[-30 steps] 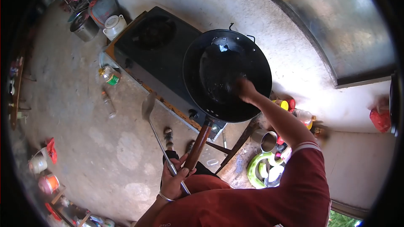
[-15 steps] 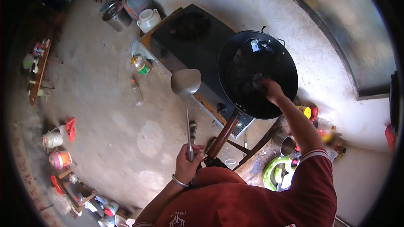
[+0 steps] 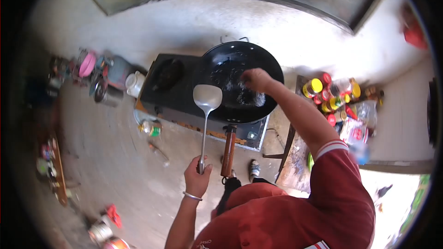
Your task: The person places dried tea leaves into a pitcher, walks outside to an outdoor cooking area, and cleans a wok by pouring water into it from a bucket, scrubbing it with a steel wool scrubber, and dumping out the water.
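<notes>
A metal spatula point(image 3: 207, 97) stands upright in my left hand point(image 3: 197, 177), its wide blade over the left edge of the wok. The black wok point(image 3: 270, 64) rests on the right side of the stove point(image 3: 184, 71), with liquid in its bowl. My right hand point(image 3: 257, 80) reaches over the wok, fingers curled; what they hold, if anything, is hidden. The wok's brown wooden handle point(image 3: 228, 152) points toward me, free of both hands.
Jars and bottles with red and yellow lids point(image 3: 313, 87) crowd a worn table point(image 3: 297, 163) at right. A white pot point(image 3: 134, 84) and a gas cylinder point(image 3: 118, 71) stand left of the stove. An oil bottle point(image 3: 150, 127) is on the floor.
The view has turned. My left hand has left the wok handle and raised the spatula, its blade now by the wok. My right hand stays over the wok, where the liquid looks more stirred.
</notes>
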The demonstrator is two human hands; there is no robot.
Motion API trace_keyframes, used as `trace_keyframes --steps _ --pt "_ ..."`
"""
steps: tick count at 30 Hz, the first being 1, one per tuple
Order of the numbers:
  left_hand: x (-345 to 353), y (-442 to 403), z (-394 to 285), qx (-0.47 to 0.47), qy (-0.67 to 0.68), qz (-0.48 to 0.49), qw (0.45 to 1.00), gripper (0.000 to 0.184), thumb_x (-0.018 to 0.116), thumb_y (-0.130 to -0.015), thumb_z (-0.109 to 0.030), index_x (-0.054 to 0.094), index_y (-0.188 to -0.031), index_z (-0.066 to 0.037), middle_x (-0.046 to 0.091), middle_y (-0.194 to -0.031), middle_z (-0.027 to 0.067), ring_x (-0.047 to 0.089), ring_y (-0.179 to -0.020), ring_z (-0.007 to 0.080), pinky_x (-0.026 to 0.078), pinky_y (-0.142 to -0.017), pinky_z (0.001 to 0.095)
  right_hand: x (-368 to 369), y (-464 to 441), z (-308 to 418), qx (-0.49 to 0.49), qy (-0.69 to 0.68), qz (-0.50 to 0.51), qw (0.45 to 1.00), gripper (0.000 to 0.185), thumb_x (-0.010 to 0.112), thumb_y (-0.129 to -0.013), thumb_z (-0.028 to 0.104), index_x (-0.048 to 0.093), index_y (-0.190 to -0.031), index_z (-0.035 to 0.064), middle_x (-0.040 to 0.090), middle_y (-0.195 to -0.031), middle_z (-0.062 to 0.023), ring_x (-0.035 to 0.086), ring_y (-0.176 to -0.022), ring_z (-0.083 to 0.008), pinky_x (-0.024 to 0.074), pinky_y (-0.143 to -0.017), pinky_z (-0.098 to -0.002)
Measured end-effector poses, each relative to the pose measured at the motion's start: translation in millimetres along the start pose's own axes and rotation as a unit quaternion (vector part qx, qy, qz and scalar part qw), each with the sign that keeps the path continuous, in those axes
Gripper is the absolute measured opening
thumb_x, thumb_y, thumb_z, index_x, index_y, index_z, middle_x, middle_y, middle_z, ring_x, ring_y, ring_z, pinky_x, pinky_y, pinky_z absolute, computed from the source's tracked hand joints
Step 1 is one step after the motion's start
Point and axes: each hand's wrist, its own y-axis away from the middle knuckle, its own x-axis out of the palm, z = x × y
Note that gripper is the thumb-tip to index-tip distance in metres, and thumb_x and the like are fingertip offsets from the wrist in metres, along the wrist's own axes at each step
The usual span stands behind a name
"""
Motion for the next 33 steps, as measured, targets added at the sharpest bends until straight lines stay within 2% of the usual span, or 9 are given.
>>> trace_keyframes --steps 6,10,16,18,22,24,26,28,33 --pt "8 -32 -14 0.033 -0.038 0.038 0.998 0.020 0.067 -0.077 -0.013 0.058 -0.091 -0.003 0.042 -0.061 -0.0037 0.036 -0.056 0.0054 0.035 -0.052 0.0213 1 21 49 -0.093 -0.392 -0.117 0.908 0.026 0.062 -0.077 0.011 0.059 -0.102 0.0080 0.061 -0.097 -0.0144 0.058 -0.090 -0.0316 0.0454 -0.082 -0.0376" --pt "13 -38 -18 0.049 -0.018 0.073 0.996 0.017 0.066 -0.078 -0.014 0.056 -0.086 -0.002 0.044 -0.061 -0.0021 0.037 -0.055 0.0065 0.035 -0.051 0.0226 13 16 62 -0.145 -0.221 -0.132 0.955 0.026 0.062 -0.078 0.012 0.059 -0.103 0.0092 0.060 -0.098 -0.0112 0.055 -0.098 -0.0290 0.0435 -0.086 -0.0373" --pt "0 -47 -5 0.047 0.014 0.130 0.990 0.014 0.061 -0.082 -0.016 0.055 -0.085 -0.004 0.044 -0.059 -0.0022 0.041 -0.052 0.0067 0.037 -0.048 0.0223 47 -1 -14 0.076 -0.206 -0.141 0.965 0.030 0.062 -0.075 0.016 0.060 -0.104 0.0087 0.061 -0.101 -0.0153 0.057 -0.096 -0.0315 0.0442 -0.085 -0.0379" --pt "-3 -66 -24 -0.115 0.221 0.246 0.937 0.020 0.050 -0.090 -0.027 0.052 -0.089 -0.007 0.039 -0.056 -0.0041 0.039 -0.043 0.0058 0.033 -0.039 0.0204 48 3 -20 0.116 -0.235 -0.176 0.949 0.030 0.061 -0.076 0.017 0.059 -0.104 0.0078 0.061 -0.099 -0.0160 0.057 -0.095 -0.0320 0.0447 -0.084 -0.0380" --pt "-2 -112 -34 -0.229 0.430 0.305 0.819 0.029 0.040 -0.094 -0.034 0.048 -0.091 -0.006 0.036 -0.053 -0.0038 0.038 -0.038 0.0086 0.033 -0.034 0.0227 33 17 -14 0.184 -0.282 -0.297 0.894 0.030 0.060 -0.078 0.018 0.058 -0.105 0.0051 0.062 -0.095 -0.0182 0.058 -0.092 -0.0334 0.0456 -0.081 -0.0371" --pt "5 -134 -28 -0.319 0.608 0.381 0.619 0.034 0.036 -0.095 -0.036 0.047 -0.090 -0.004 0.035 -0.054 -0.0034 0.038 -0.039 0.0085 0.033 -0.035 0.0219 23 28 -11 0.198 -0.284 -0.305 0.887 0.032 0.060 -0.079 0.020 0.057 -0.106 0.0038 0.061 -0.096 -0.0194 0.058 -0.093 -0.0331 0.0456 -0.081 -0.0362" --pt "15 -144 -29 -0.332 0.644 0.380 0.574 0.030 0.039 -0.094 -0.031 0.046 -0.092 -0.002 0.036 -0.055 -0.0027 0.039 -0.040 0.0086 0.034 -0.035 0.0214 20 40 -11 0.202 -0.286 -0.315 0.882 0.033 0.060 -0.080 0.019 0.055 -0.108 0.0030 0.061 -0.096 -0.0196 0.058 -0.094 -0.0324 0.0455 -0.082 -0.0357" --pt "27 -154 -31 -0.411 0.720 0.345 0.440 0.027 0.042 -0.093 -0.029 0.048 -0.092 -0.002 0.037 -0.056 -0.0034 0.040 -0.042 0.0074 0.034 -0.037 0.0205 16 53 -10 0.203 -0.300 -0.318 0.876 0.033 0.060 -0.081 0.019 0.055 -0.109 0.0028 0.061 -0.096 -0.0193 0.059 -0.093 -0.0312 0.0454 -0.082 -0.0350" --pt "65 -182 -29 -0.403 0.688 0.383 0.466 0.024 0.043 -0.093 -0.024 0.046 -0.094 -0.001 0.041 -0.060 -0.0016 0.041 -0.042 0.0068 0.035 -0.038 0.0199 21 66 -4 0.182 -0.361 -0.316 0.858 0.033 0.060 -0.082 0.018 0.054 -0.110 0.0019 0.061 -0.097 -0.0175 0.060 -0.091 -0.0261 0.0456 -0.081 -0.0327"
